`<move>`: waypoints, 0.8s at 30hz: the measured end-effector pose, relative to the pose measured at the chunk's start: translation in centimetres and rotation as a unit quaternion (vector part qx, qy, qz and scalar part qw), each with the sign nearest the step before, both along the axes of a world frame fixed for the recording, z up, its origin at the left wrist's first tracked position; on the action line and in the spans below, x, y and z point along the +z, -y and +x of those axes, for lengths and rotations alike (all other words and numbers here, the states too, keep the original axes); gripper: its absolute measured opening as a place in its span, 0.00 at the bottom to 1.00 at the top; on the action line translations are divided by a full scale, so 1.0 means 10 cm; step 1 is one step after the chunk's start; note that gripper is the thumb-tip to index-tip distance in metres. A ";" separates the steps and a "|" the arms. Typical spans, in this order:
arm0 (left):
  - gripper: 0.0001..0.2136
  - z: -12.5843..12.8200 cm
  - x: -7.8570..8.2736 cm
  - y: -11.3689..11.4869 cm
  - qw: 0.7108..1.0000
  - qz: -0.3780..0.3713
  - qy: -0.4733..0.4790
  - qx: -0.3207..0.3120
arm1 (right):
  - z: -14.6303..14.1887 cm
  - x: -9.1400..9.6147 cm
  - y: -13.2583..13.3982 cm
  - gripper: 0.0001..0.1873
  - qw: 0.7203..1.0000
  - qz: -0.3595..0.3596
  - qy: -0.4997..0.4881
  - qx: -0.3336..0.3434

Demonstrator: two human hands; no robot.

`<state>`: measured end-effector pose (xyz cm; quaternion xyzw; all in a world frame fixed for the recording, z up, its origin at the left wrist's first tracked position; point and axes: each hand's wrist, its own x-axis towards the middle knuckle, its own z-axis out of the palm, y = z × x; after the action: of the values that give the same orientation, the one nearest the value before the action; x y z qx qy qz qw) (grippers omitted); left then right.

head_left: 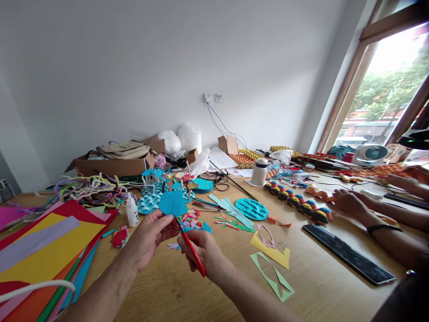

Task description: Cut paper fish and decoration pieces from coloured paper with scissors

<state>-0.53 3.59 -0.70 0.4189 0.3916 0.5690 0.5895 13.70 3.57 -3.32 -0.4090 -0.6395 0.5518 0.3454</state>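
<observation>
A piece of blue paper [172, 202] with faint drawn lines is pinched in my left hand [152, 235], held above the table. My right hand [204, 250] grips red-handled scissors [192, 250], whose blades point up at the paper's lower right edge. Whether the blades are apart is hard to see. Just beyond my hands lies a heap of colourful paper scraps [191, 217]. A white glue bottle [132, 211] stands left of the paper. Light blue paper strips [236, 212] and a round blue textured disc [251, 209] are farther right.
Stacked coloured paper [50, 241] covers the left side, with pipe cleaners [90, 192] behind. Cut-out sheets [271, 273] and a dark phone-like slab [348, 252] lie right. A co-worker's hands [351, 203] are beside a painted egg-carton strip [298, 202]. A white jar [259, 172] stands behind.
</observation>
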 end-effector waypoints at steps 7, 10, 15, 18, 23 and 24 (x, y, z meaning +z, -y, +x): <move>0.04 -0.01 -0.02 0.00 1.000 0.003 0.000 -0.007 | 0.02 -0.01 0.00 0.15 1.000 -0.005 0.001 0.000; 0.04 -0.01 -0.02 0.00 1.000 0.000 -0.003 -0.013 | 0.02 -0.02 0.00 0.16 1.000 -0.002 0.000 0.003; 0.05 -0.03 -0.01 0.00 0.999 0.001 -0.016 -0.034 | 0.05 -0.04 -0.01 0.17 1.000 -0.003 0.010 0.005; 0.04 -0.05 0.00 0.00 0.999 0.000 -0.027 -0.042 | 0.06 -0.06 -0.02 0.17 1.000 -0.003 0.021 0.007; 0.03 -0.08 0.02 0.01 0.998 -0.001 -0.039 -0.056 | 0.08 -0.07 -0.01 0.15 0.999 0.003 0.031 0.014; 0.03 -0.08 0.02 0.01 0.997 -0.002 -0.042 -0.058 | 0.08 -0.07 -0.01 0.15 0.999 0.006 0.033 0.015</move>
<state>-1.33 3.50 -0.49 0.4629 0.3921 0.5149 0.6058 14.48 3.62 -4.06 -0.4154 -0.6595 0.5396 0.3183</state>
